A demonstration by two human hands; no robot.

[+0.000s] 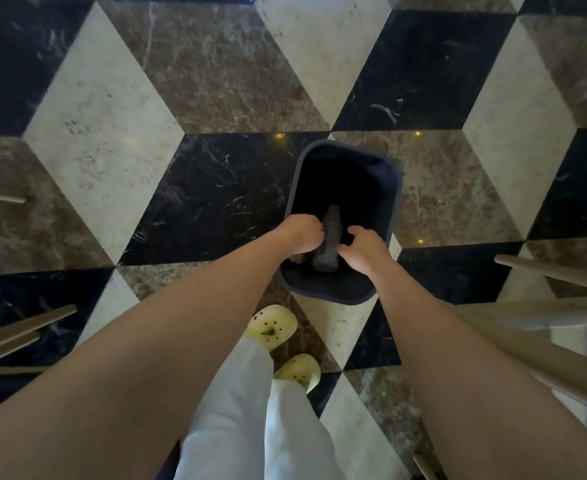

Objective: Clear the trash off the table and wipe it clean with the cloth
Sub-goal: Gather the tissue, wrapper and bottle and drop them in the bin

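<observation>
Trash step: over bin (397, 188), left hand (302, 237) curled at dark bottle (329, 233), grip unclear; right hand (366, 252) loosely spread. Next, likely: release, fetch cloth.

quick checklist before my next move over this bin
1. Dark bottle inside the bin: ok, it lies within the rim.
2. Left hand clear of the bottle: cannot tell, its curled fingers sit right against it.
3. Right hand clear of the bottle: cannot tell.
4. Bin upright on the floor, mouth open: ok.
</observation>
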